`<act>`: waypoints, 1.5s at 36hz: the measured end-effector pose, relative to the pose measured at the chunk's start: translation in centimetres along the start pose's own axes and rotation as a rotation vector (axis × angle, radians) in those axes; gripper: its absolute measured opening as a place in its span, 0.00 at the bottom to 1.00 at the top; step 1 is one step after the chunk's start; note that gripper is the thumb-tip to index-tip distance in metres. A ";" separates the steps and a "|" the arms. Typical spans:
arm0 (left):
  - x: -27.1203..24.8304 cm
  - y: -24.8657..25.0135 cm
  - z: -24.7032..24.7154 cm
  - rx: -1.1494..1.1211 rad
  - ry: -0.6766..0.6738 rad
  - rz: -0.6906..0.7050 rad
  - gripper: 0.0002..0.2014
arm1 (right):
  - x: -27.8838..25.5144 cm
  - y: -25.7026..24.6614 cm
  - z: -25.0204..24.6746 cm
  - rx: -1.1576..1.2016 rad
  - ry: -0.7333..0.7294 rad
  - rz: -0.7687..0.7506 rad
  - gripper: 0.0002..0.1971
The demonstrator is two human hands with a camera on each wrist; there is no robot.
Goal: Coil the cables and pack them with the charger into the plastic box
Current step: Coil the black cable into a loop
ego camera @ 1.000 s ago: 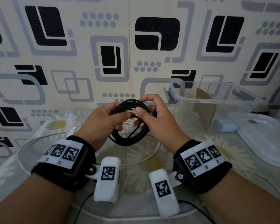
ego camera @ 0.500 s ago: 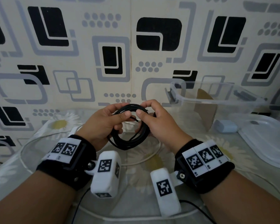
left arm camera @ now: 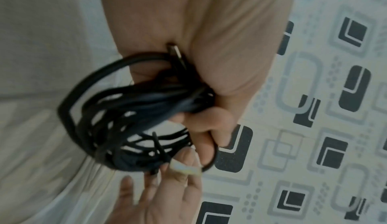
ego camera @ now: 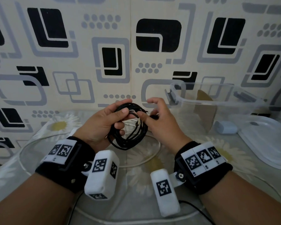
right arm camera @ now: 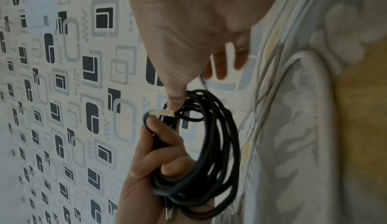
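A black cable (ego camera: 128, 138) wound into a loose coil hangs above the table, held by my left hand (ego camera: 122, 114) with thumb and fingers curled round its top. The wrist views show that coil (left arm camera: 117, 128) (right arm camera: 220, 144) bunched in the left hand (left arm camera: 209, 128) (right arm camera: 159, 153). My right hand (ego camera: 146, 108) is beside it with fingers spread. Its thumb touches the cable's pale plug end (right arm camera: 162, 112) at the coil. The clear plastic box (ego camera: 217, 101) stands open at the right. A pale blue charger (ego camera: 225, 127) lies in front of the box.
The box's clear lid (ego camera: 266, 140) lies at the far right on the flowered tablecloth. A white cable (ego camera: 152, 158) runs in a wide loop across the table under my hands. A patterned wall closes off the back.
My right hand has let go of the coil and spread its fingers, with only the thumb left at the plug end. The left hand keeps its hold on the coil.
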State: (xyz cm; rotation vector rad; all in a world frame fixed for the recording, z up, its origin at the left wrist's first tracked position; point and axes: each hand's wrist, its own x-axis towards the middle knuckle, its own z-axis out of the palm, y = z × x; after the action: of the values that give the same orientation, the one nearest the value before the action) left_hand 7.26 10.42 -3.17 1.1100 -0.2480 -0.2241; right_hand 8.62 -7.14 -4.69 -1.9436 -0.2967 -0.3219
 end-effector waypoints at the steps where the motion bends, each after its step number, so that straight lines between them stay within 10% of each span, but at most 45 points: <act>1: 0.0 0.0 0.1 0.041 0.031 0.008 0.23 | 0.0 0.0 -0.2 -0.009 0.057 -0.043 0.19; 6: 0.0 0.0 0.2 0.110 0.099 0.059 0.20 | 0.1 -0.6 -0.8 -0.086 0.155 -0.272 0.11; 12: 0.0 0.1 -0.1 0.106 0.094 0.080 0.21 | -0.2 -0.5 -0.1 -0.111 -0.102 -0.232 0.06; 22: -0.2 -0.3 0.2 0.373 0.100 0.180 0.17 | -0.1 -0.8 -0.2 -0.116 0.099 -0.456 0.11; 54: -0.1 -0.5 -0.1 0.531 0.114 0.198 0.13 | -0.6 -1.7 -0.3 0.113 0.291 -0.404 0.12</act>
State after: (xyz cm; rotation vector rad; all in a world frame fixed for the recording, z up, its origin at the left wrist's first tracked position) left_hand 7.22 10.33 -3.72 1.6071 -0.3230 0.0906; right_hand 7.48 -6.84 -3.33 -1.6896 -0.5038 -0.8255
